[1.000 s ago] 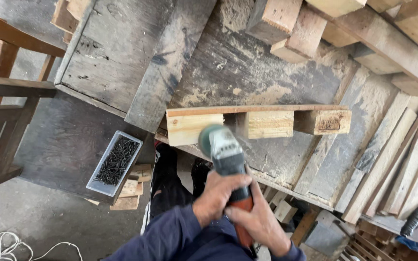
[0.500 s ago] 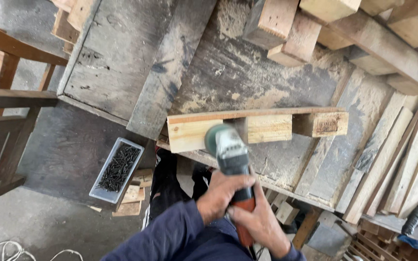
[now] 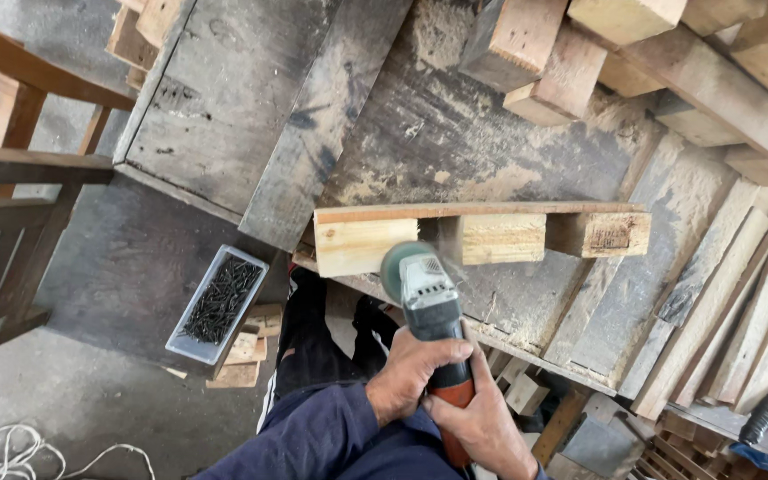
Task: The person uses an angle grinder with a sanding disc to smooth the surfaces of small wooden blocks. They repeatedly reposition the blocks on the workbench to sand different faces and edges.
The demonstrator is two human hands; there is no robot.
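Note:
Both my hands grip a green and grey angle grinder (image 3: 424,293) with an orange handle. My left hand (image 3: 411,373) wraps its body from the left, and my right hand (image 3: 482,422) holds the handle from below. The grinder's disc touches the near right corner of the leftmost wooden block (image 3: 362,244) of a small pallet piece (image 3: 482,213). That piece is a thin board with three blocks under it, lying on its side on a dusty grey workbench (image 3: 420,133).
A white tray of dark nails (image 3: 220,302) sits on the floor at the left with wood offcuts (image 3: 246,356) beside it. Stacked timber (image 3: 668,62) fills the upper right, planks (image 3: 740,302) lean at right, and a wooden frame (image 3: 11,204) stands at left.
The grinder has shifted slightly left along the pallet piece's near edge toward the leftmost block. Both hands keep the same grip.

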